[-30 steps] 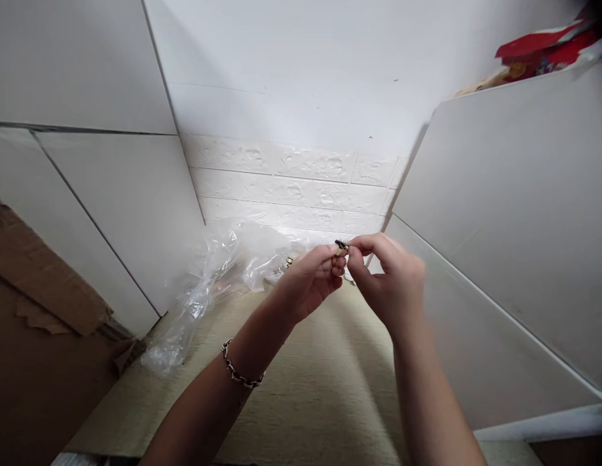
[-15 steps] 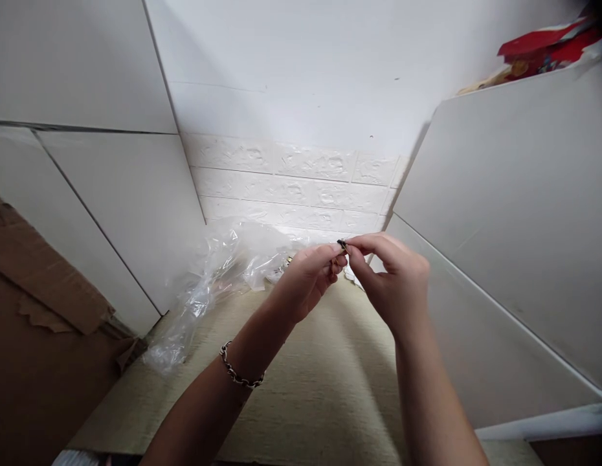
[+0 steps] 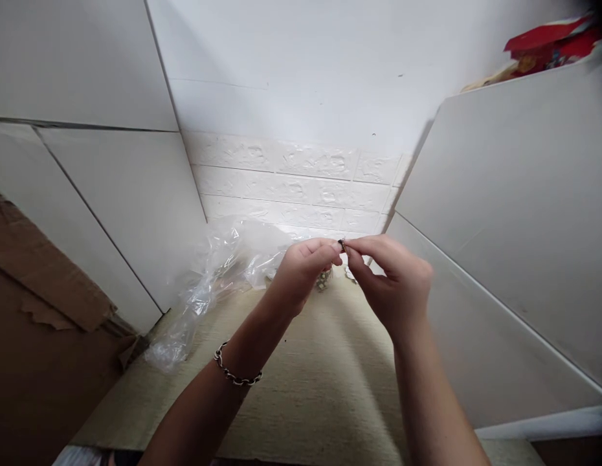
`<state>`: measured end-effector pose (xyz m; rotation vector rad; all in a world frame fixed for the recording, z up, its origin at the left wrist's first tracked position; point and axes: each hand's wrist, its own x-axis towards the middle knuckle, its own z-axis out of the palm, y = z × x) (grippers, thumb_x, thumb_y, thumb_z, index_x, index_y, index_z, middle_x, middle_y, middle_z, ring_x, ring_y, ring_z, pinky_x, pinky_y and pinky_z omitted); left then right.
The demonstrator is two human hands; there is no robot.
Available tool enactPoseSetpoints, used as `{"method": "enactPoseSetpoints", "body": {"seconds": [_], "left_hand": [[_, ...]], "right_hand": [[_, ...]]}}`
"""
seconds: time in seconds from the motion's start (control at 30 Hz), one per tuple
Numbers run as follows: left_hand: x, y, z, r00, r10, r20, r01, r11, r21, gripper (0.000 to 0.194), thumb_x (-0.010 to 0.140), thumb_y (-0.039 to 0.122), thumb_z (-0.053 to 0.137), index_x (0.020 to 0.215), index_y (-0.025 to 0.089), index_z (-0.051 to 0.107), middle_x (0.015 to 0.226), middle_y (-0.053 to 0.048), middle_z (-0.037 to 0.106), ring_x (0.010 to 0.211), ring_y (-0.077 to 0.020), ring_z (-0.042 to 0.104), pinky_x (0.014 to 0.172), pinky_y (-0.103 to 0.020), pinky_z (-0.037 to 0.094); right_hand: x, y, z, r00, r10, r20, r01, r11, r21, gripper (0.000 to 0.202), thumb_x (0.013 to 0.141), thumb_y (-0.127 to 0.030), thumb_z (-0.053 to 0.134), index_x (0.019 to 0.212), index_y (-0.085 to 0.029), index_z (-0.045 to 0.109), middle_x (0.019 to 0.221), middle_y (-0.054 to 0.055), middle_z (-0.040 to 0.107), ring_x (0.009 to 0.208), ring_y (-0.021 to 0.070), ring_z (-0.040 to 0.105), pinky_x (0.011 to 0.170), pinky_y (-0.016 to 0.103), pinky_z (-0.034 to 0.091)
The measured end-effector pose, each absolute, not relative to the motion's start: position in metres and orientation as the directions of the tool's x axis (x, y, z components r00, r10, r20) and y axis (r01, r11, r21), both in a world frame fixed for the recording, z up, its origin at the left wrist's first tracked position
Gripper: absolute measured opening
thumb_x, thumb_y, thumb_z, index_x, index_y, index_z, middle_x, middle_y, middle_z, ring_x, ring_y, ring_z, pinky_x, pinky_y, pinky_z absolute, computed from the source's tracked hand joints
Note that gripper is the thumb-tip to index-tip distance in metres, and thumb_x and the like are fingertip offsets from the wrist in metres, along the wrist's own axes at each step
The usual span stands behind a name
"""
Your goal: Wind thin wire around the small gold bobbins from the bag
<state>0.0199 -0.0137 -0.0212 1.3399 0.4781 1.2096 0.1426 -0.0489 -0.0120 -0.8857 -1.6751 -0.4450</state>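
Both hands meet over the far part of the pale surface. My left hand (image 3: 305, 268) is closed, its thumb and fingertips pinching a tiny dark piece (image 3: 341, 243) whose kind is too small to make out. From the other side, the thumb and index finger of my right hand (image 3: 391, 278) pinch the same small piece. Below and behind the left fingers, a little heap of small metallic-looking bits (image 3: 323, 279) shows in part. A whitish item (image 3: 350, 274) lies partly hidden between the hands. On my left wrist is a chain bracelet (image 3: 233, 375).
A crumpled clear plastic bag (image 3: 204, 294) lies along the left and back of the pale surface (image 3: 301, 401). White panels (image 3: 107, 194) stand at left, a grey-white cabinet (image 3: 505, 226) at right. Torn brown cardboard (image 3: 43, 285) is at lower left. Red packaging (image 3: 548, 45) sits atop the cabinet.
My left hand has turned and shifted slightly left, its fingers more closed, uncovering the small metallic bits below. My right hand stays nearly in place, still pinching. The view has shifted a little.
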Motion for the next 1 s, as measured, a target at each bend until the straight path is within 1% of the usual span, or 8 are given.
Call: {"method": "enactPoseSetpoints", "body": {"seconds": [0.1, 0.17, 0.3, 0.47, 0.67, 0.8, 0.9, 1.0], "left_hand": [[0.019, -0.015, -0.021, 0.374, 0.849, 0.374, -0.393, -0.221, 0.893, 0.018, 0.071, 0.028, 0.056, 0.059, 0.014, 0.055, 0.062, 0.001, 0.048, 0.064, -0.009, 0.042, 0.064, -0.024, 0.033], [0.018, -0.017, -0.02, 0.377, 0.844, 0.382, -0.409, -0.218, 0.886, 0.017, 0.071, 0.026, 0.056, 0.059, 0.014, 0.055, 0.061, 0.001, 0.049, 0.064, -0.0087, 0.043, 0.064, -0.024, 0.034], [0.017, -0.019, -0.018, 0.387, 0.833, 0.396, -0.419, -0.224, 0.88, 0.016, 0.072, 0.024, 0.055, 0.059, 0.014, 0.056, 0.06, 0.002, 0.052, 0.062, -0.0074, 0.045, 0.062, -0.022, 0.034], [0.014, -0.024, -0.014, 0.371, 0.836, 0.404, -0.37, -0.266, 0.89, 0.015, 0.07, 0.026, 0.058, 0.061, 0.014, 0.059, 0.061, 0.002, 0.054, 0.061, -0.0071, 0.044, 0.061, -0.021, 0.034], [0.013, -0.028, -0.014, 0.368, 0.844, 0.389, -0.329, -0.273, 0.904, 0.016, 0.069, 0.029, 0.058, 0.062, 0.015, 0.06, 0.059, 0.001, 0.053, 0.061, -0.0088, 0.045, 0.059, -0.024, 0.033], [0.017, -0.024, -0.017, 0.414, 0.842, 0.346, -0.41, -0.166, 0.897, 0.016, 0.069, 0.025, 0.057, 0.058, 0.014, 0.057, 0.058, 0.001, 0.049, 0.059, -0.0074, 0.042, 0.059, -0.022, 0.033], [0.022, -0.022, -0.02, 0.478, 0.824, 0.303, -0.525, -0.009, 0.851, 0.018, 0.071, 0.025, 0.055, 0.057, 0.014, 0.055, 0.057, 0.002, 0.046, 0.057, -0.0062, 0.041, 0.057, -0.021, 0.034], [0.026, -0.022, -0.021, 0.526, 0.816, 0.24, -0.589, 0.146, 0.795, 0.018, 0.071, 0.027, 0.057, 0.06, 0.013, 0.055, 0.057, 0.003, 0.045, 0.055, -0.005, 0.04, 0.055, -0.019, 0.034]], "right_hand": [[0.14, -0.048, -0.014, -0.062, 0.266, 0.962, 0.752, 0.646, -0.13, 0.012, 0.074, -0.011, 0.055, 0.076, -0.021, 0.062, 0.072, -0.002, 0.068, 0.068, 0.0087, 0.062, 0.062, 0.02, 0.048], [0.139, -0.048, -0.014, -0.056, 0.257, 0.965, 0.751, 0.647, -0.128, 0.013, 0.074, -0.011, 0.055, 0.076, -0.021, 0.062, 0.072, -0.002, 0.068, 0.068, 0.0089, 0.062, 0.061, 0.021, 0.048], [0.139, -0.05, -0.012, -0.067, 0.26, 0.963, 0.747, 0.653, -0.124, 0.012, 0.073, -0.011, 0.055, 0.074, -0.021, 0.061, 0.07, -0.003, 0.067, 0.066, 0.0086, 0.061, 0.06, 0.02, 0.048], [0.141, -0.057, -0.01, -0.087, 0.29, 0.953, 0.732, 0.667, -0.136, 0.013, 0.073, -0.009, 0.056, 0.076, -0.022, 0.06, 0.071, -0.004, 0.066, 0.066, 0.0072, 0.06, 0.059, 0.019, 0.047], [0.144, -0.062, -0.008, -0.106, 0.325, 0.94, 0.753, 0.644, -0.138, 0.014, 0.076, -0.012, 0.052, 0.076, -0.024, 0.059, 0.071, -0.003, 0.065, 0.067, 0.0099, 0.059, 0.059, 0.023, 0.046], [0.144, -0.061, -0.007, -0.104, 0.369, 0.923, 0.766, 0.622, -0.162, 0.013, 0.077, -0.014, 0.05, 0.076, -0.024, 0.06, 0.071, -0.003, 0.065, 0.068, 0.0104, 0.059, 0.059, 0.024, 0.045], [0.143, -0.06, -0.008, -0.068, 0.391, 0.918, 0.772, 0.603, -0.2, 0.012, 0.078, -0.015, 0.05, 0.075, -0.023, 0.059, 0.071, -0.003, 0.065, 0.068, 0.0102, 0.059, 0.06, 0.023, 0.044], [0.142, -0.058, -0.009, -0.035, 0.378, 0.925, 0.794, 0.573, -0.204, 0.011, 0.078, -0.017, 0.05, 0.074, -0.023, 0.058, 0.072, -0.003, 0.065, 0.069, 0.0101, 0.059, 0.061, 0.023, 0.044]]}}
